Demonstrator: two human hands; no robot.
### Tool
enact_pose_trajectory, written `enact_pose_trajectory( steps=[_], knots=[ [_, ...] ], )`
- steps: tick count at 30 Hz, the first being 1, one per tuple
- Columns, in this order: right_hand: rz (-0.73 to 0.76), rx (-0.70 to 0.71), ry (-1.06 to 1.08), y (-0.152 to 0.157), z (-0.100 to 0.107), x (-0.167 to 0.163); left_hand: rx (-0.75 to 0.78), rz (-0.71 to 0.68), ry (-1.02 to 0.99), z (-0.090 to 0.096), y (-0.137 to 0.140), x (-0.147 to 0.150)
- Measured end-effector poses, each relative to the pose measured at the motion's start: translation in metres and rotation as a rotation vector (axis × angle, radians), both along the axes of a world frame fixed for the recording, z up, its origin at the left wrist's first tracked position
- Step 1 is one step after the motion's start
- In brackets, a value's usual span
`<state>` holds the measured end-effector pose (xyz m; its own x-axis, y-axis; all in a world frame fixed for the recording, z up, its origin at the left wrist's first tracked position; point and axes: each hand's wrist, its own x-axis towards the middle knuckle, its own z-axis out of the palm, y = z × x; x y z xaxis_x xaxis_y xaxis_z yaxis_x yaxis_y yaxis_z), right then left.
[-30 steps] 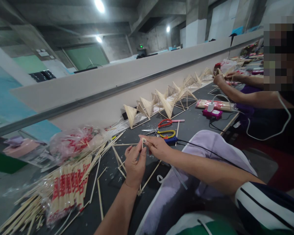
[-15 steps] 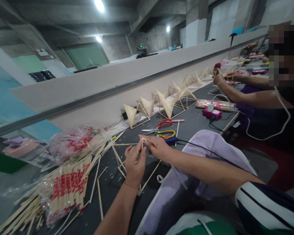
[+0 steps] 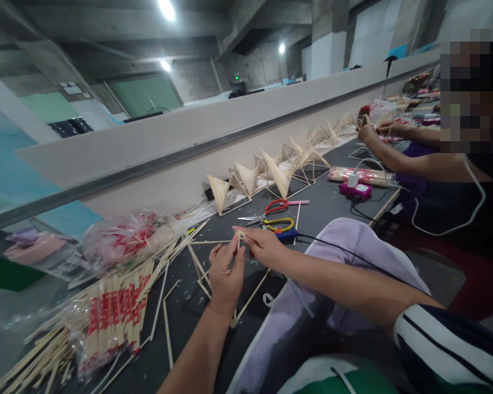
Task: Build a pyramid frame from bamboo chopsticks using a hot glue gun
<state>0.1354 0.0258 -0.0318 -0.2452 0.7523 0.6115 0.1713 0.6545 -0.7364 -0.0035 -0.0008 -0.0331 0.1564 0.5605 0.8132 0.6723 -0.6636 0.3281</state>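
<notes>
I see only the co-worker (image 3: 470, 128), right of my grip, shifted slightly since the earlier frame. Left of the grip, loose sticks (image 3: 45, 350) lie by a plastic sleeve (image 3: 114, 320) of red-banded sticks — beyond, a clear bag (image 3: 127, 235) with red inside. My left hand (image 3: 225, 271), fingers raised, and right hand (image 3: 267, 246), reaching across, pinch a small pale piece (image 3: 240, 237) between closed fingertips — scissors (image 3: 266, 221) just beyond.

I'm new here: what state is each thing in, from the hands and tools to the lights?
Left hand: pinching a small pale piece.
Right hand: fingers closed at that same piece.
Yellow-handled tool: lying down; blade opening unclear.
Stick structures: standing in a row.
Loose sticks: heaped.
Right-hand stick packet: wrapped, lying flat.
White plug: apparently plugged into the magenta box.
Nearest ceiling light: lit.
</notes>
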Motion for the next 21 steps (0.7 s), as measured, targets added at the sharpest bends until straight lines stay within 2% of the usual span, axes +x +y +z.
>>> enact_pose_trajectory(
  steps=[21],
  knots=[
    [0.003, -0.016, -0.024, -0.0015, 0.0024, 0.0009, -0.013, 0.018, 0.011, 0.0002, -0.0003, -0.0002]
  ],
)
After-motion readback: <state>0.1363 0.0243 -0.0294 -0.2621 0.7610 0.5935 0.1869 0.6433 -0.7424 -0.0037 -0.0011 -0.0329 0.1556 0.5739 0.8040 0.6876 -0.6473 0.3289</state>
